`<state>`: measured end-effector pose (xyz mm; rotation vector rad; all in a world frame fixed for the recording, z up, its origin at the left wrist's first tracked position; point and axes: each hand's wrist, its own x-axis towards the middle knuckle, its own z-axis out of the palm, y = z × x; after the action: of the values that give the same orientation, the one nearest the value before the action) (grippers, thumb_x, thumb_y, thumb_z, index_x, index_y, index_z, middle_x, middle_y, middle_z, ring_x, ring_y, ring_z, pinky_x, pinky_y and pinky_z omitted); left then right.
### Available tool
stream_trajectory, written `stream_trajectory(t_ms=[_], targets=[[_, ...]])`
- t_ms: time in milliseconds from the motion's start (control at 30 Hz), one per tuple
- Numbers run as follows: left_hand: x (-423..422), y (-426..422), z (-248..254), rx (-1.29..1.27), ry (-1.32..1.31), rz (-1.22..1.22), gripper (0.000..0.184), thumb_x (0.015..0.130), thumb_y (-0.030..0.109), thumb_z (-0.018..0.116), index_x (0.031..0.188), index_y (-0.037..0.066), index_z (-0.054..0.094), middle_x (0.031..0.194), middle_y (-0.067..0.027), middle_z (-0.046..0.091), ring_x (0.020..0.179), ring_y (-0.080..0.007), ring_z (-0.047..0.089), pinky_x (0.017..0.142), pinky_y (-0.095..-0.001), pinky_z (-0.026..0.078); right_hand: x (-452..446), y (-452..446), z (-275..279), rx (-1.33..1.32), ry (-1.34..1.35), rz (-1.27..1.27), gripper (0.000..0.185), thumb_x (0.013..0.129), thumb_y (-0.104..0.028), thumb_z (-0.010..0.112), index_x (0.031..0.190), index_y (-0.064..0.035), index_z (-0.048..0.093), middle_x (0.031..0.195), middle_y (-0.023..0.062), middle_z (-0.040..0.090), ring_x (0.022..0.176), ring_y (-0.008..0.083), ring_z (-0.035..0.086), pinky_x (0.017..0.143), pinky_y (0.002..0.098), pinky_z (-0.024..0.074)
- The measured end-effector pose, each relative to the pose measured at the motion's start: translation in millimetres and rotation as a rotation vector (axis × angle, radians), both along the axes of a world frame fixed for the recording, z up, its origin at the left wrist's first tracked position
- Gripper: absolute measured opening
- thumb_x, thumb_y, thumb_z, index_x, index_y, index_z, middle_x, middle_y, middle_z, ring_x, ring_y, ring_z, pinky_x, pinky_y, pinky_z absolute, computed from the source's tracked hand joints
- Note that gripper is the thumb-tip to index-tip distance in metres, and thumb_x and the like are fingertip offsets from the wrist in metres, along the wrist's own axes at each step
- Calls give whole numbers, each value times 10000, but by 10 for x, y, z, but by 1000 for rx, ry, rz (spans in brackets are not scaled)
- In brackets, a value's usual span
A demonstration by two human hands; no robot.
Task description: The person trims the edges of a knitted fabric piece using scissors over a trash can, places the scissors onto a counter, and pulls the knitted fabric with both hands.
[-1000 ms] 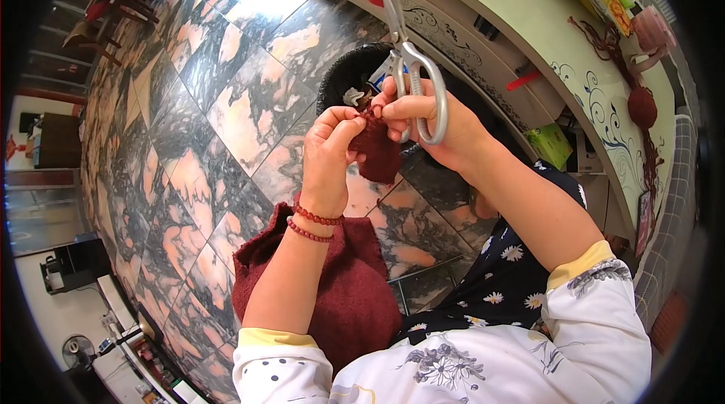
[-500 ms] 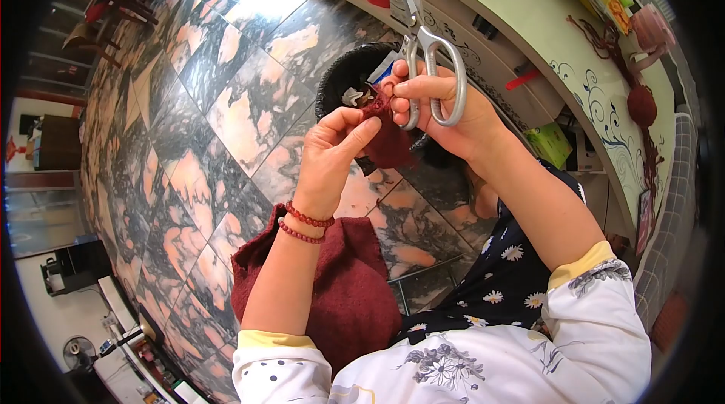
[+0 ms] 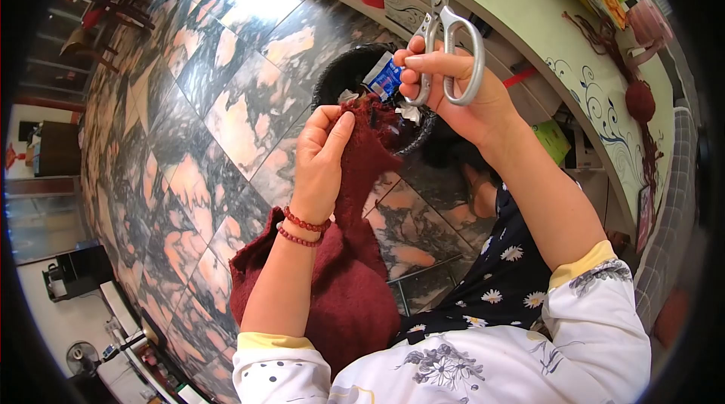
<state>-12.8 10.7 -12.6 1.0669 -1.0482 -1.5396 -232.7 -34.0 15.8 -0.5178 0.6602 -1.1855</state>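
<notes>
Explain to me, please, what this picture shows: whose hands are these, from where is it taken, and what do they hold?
There is no machine: these are a person's own bare hands. One camera, worn on the head, looks forward and down. The left hand pinches a dark red cloth, which spreads down toward the body. The right hand holds silver scissors, their tips pointing away from the person. Beyond the hands, a black bin on the floor holds a blue packet and other scraps. On the pale table at right lie a dark red ball and a pink cup-like object.
</notes>
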Motion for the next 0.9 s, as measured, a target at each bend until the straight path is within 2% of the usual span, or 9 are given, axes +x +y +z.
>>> stream_trajectory(t_ms=[133, 267, 400, 567, 833, 900], targets=[[-49, 16, 66, 41, 91, 33, 112, 1023, 149, 560, 1069, 73, 629, 990, 33, 661, 881, -38, 612, 789, -203, 490, 48, 80, 72, -17, 300, 33, 256, 824, -107, 738, 1014, -30, 586, 1029, 162, 698, 801, 169, 680, 734, 296, 563], [-36, 13, 102, 63, 140, 23, 131, 1028, 126, 548, 1099, 33, 607, 1035, -11, 669, 907, -56, 614, 801, -215, 504, 139, 99, 50, -62, 513, 118, 248, 804, -125, 764, 956, -26, 594, 974, 120, 702, 758, 138, 662, 692, 253, 543], [-31, 22, 96, 52, 113, 4, 126, 1023, 123, 554, 1105, 46, 612, 1025, -1, 668, 903, -52, 615, 802, -217, 504, 227, 150, 41, -118, 626, 150, 232, 820, -94, 764, 960, -26, 592, 904, 62, 678, 749, 109, 647, 661, 225, 518], [-22, 18, 28, 45, 129, -49, 113, 1018, 116, 557, 1099, 65, 617, 1007, 17, 661, 906, -48, 614, 811, -220, 501, 327, 178, -31, -58, 563, 189, 248, 812, -89, 756, 964, -29, 569, 873, 54, 651, 715, 101, 627, 620, 226, 490], [-30, 32, 44, 26, 40, -54, 97, 1019, 122, 568, 1059, 36, 589, 994, 19, 629, 901, -37, 569, 804, -208, 486, 334, 175, -99, 1, 465, 225, 238, 803, -109, 734, 958, -43, 565, 836, 36, 614, 664, 94, 578, 592, 219, 472], [-29, 32, 43, 20, 29, -50, 96, 1016, 118, 573, 1059, 33, 586, 999, 18, 625, 907, -39, 569, 808, -208, 485, 340, 177, -67, 8, 491, 209, 209, 816, -122, 725, 945, -44, 580, 795, 36, 619, 683, 106, 598, 618, 238, 474]])
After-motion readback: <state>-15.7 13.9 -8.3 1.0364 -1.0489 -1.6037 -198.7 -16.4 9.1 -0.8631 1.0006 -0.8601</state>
